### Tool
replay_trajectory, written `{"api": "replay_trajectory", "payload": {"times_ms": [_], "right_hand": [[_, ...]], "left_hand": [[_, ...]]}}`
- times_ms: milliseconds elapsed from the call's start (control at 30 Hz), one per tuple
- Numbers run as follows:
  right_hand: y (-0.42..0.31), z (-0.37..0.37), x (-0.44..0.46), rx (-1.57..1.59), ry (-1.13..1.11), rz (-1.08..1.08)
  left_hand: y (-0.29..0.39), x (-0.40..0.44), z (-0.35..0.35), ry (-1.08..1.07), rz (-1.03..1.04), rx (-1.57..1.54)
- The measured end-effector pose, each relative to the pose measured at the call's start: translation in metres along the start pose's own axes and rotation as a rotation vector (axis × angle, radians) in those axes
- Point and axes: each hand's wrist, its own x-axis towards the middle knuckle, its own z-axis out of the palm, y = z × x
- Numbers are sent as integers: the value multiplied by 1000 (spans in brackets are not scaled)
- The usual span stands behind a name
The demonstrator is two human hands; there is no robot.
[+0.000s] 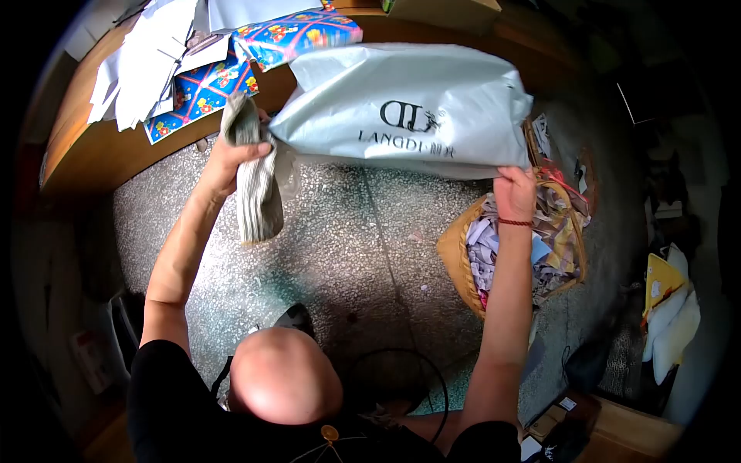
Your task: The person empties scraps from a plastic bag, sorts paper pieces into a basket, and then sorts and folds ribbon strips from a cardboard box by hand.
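Observation:
A pale grey-white plastic bag (401, 81) with dark "LANGDI" lettering stretches sideways in the air between my two hands. My left hand (238, 158) is closed around a beige and grey striped, ribbed fabric piece (261, 202), which hangs lengthwise at the bag's left end. Whether those fingers also grip the bag is hidden. At the bag's lower right corner, my right hand (515, 191) pinches the plastic with its fingers closed.
Below the right hand stands a woven basket (457, 258) filled with paper scraps. Ahead, a curved wooden desk (100, 154) carries white papers (154, 65) and blue patterned packages (297, 35). White and yellow items (670, 309) lie at the far right. Speckled floor (340, 224) spreads below.

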Motion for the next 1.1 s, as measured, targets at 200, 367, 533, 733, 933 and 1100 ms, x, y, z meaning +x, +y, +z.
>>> {"api": "replay_trajectory", "payload": {"times_ms": [200,367,533,733,933,1100], "right_hand": [[50,-122,-15,-644,90,127],[21,-45,32,-753,128,74],[-20,110,109,-508,-57,223],[-20,207,198,-248,8,322],[-1,212,250,-197,139,561],[17,197,240,-137,142,531]], "left_hand": [[-73,-42,-56,-312,-123,462],[-147,-93,-90,-160,-390,712],[-178,-103,-65,159,-358,946],[-195,-121,-66,217,-122,916],[-202,-124,-72,180,-121,1044],[-197,-125,-68,174,-72,1048]]}}
